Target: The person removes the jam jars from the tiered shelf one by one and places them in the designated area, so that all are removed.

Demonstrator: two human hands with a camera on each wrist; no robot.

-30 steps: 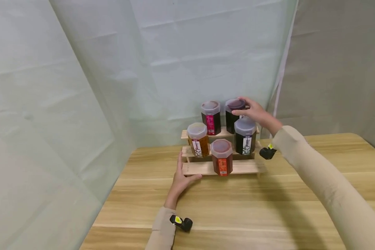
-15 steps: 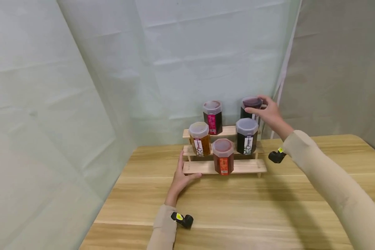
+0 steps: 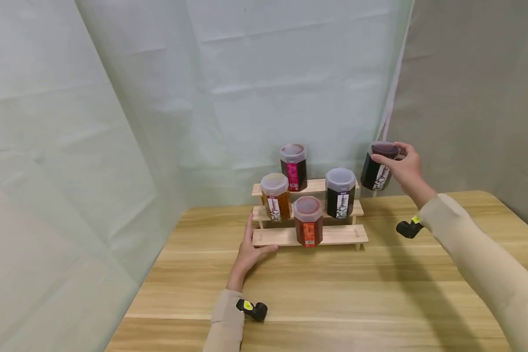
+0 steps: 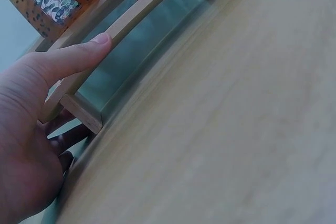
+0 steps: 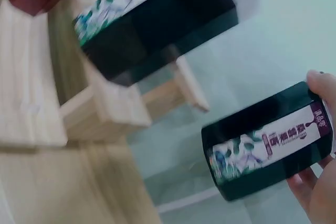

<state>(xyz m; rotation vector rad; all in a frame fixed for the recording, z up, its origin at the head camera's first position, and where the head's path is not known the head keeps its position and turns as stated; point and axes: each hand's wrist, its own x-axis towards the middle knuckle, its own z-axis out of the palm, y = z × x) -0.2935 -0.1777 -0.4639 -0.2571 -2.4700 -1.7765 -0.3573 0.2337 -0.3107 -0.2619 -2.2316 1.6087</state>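
Note:
My right hand (image 3: 407, 168) grips a dark jar (image 3: 375, 172) by its translucent lid. The jar has a white label and hangs in the air right of the stepped wooden rack (image 3: 341, 234), apart from it. In the right wrist view, fingers and thumb hold the lid end of this jar (image 5: 268, 142). My left hand (image 3: 248, 254) holds the left end of the rack's lowest step. In the left wrist view, the thumb (image 4: 86, 53) lies on the step's front edge, with the other fingers curled round its end, partly hidden.
On the rack stand a pink-labelled dark jar (image 3: 294, 168) at the top, an amber jar (image 3: 277, 200) and a white-labelled dark jar (image 3: 340, 195) in the middle, and a red jar (image 3: 308, 222) below. Pale sheeting (image 3: 290, 63) hangs behind the wooden table (image 3: 317, 293).
My right hand has carried the dark jar rightward from the rack's top step to beyond its right end. My left hand has stayed at the rack's left end.

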